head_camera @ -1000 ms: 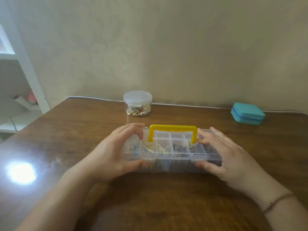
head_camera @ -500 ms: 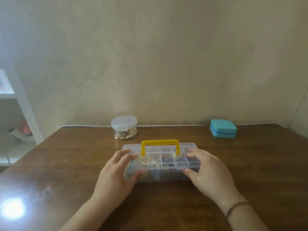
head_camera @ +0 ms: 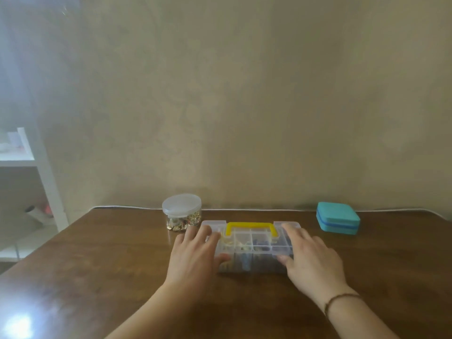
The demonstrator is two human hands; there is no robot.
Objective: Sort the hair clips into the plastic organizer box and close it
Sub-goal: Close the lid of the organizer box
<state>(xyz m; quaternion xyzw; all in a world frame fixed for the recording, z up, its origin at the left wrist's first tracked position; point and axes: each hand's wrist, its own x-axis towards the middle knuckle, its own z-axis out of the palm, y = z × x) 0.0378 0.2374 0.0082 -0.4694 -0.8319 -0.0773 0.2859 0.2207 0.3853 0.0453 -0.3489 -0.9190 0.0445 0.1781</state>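
Observation:
The clear plastic organizer box with a yellow handle lies on the wooden table, its lid down. Hair clips show through the lid in the middle compartments. My left hand holds the box's left end, with fingers laid over the lid and the thumb against the front wall. My right hand holds the right end the same way. A thin bracelet circles my right wrist.
A round clear jar with a white lid and small gold pieces stands just behind the box's left end. A teal case lies at the back right. A white shelf unit stands left of the table.
The view has tilted up, so the box and hands sit lower and smaller. Both hands stay on the box's ends and their fingers lie flatter on the lid.

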